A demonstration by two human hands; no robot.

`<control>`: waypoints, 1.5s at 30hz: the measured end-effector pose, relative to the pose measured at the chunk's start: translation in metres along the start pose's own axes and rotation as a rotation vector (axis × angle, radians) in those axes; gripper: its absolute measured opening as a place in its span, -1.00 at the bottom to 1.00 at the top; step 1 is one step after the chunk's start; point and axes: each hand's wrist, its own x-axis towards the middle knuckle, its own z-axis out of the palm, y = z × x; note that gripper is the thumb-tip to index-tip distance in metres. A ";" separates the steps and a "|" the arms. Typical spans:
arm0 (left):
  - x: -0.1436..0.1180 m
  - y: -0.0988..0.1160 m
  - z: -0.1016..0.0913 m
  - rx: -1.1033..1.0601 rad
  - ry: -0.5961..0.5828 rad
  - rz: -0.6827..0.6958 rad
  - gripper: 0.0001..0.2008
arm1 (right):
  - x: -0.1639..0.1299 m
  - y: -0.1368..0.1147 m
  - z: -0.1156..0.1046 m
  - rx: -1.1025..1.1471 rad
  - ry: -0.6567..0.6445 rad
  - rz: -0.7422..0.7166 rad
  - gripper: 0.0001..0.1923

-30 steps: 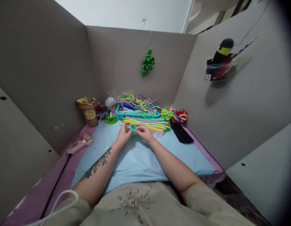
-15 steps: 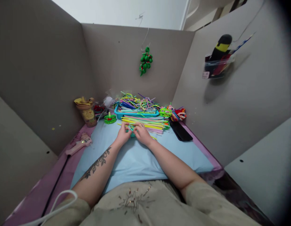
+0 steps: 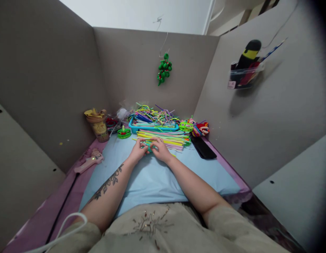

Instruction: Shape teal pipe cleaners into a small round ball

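Between my two hands is a small teal piece of pipe-cleaner work [image 3: 149, 148], partly hidden by the fingers. My left hand [image 3: 138, 151] pinches its left side. From the right, the bent fingers of my right hand [image 3: 160, 150] close on the same piece. Just beyond the hands lies a row of straight pipe cleaners [image 3: 164, 136] in yellow, pink, mint and lilac. Behind that, a blue tray [image 3: 155, 129] carries a tangled heap of coloured pipe cleaners [image 3: 155, 115]. A green pipe-cleaner figure [image 3: 123, 133] sits to the left of the tray.
At left stand a lidded cup [image 3: 97, 124] and a pink glue gun [image 3: 90, 161] with a lit light. A black phone-like slab [image 3: 203, 147] lies right, near bright figures [image 3: 200, 128]. Grey panels [image 3: 142, 70] enclose the table; a tool holder [image 3: 243, 75] hangs on the right one.
Both hands stay in nearly the same place on the teal piece, with small shifts of the fingers. The whole view has moved slightly.
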 end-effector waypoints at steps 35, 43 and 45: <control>0.016 -0.016 -0.016 0.365 0.024 0.256 -0.60 | 0.001 0.007 -0.026 0.361 -0.089 0.155 -0.92; 0.018 -0.020 -0.014 0.307 -0.052 0.282 -0.51 | -0.001 0.025 -0.009 0.075 -0.151 0.080 -0.82; 0.018 -0.020 -0.013 0.327 -0.033 0.274 -0.47 | -0.002 0.026 -0.006 0.059 -0.151 0.101 -0.89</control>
